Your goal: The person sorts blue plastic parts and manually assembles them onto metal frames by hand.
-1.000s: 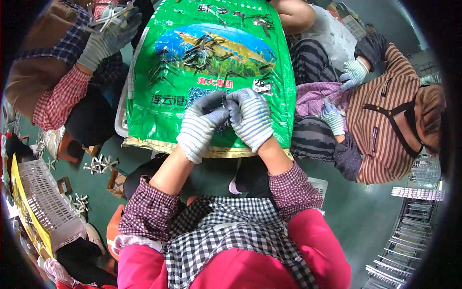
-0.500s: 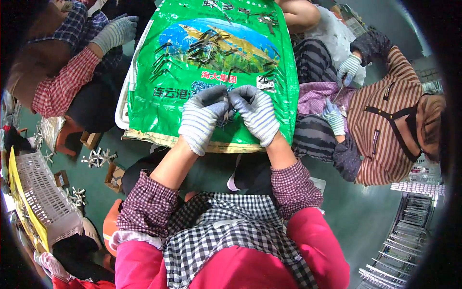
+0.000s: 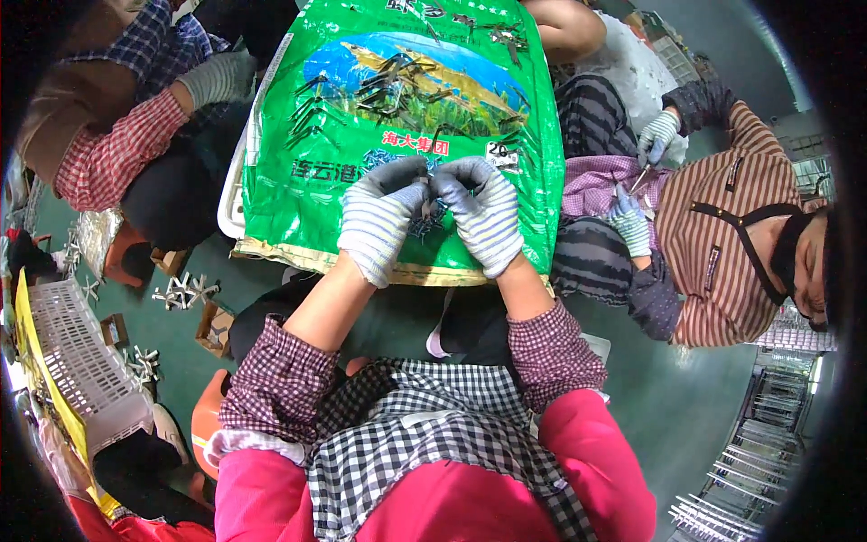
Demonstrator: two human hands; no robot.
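Both my hands, in striped white gloves with dark grey fingertips, meet over the near part of a green plastic sack (image 3: 271,212). My left hand (image 3: 384,212) pinches with thumb and forefinger, and my right hand (image 3: 480,210) does the same close beside it. Between the fingertips is a small thing, too small and covered to name. Just behind and under my fingers lies a pile of small dark blue pieces (image 3: 421,226). Thin dark strips (image 3: 388,86) are scattered over the sack's printed picture farther off.
On the right a co-worker in a striped top (image 3: 722,217) holds a thin tool in gloved hands. Another person's gloved hand (image 3: 221,77) is at far left. A white crate (image 3: 86,361), a small cardboard box (image 3: 215,328) and silvery metal parts (image 3: 185,293) stand on the left floor.
My hands stay nearly in place, fingertips still together. At right, the co-worker's hands and head have shifted slightly; at far left the gloved hand has moved a little.
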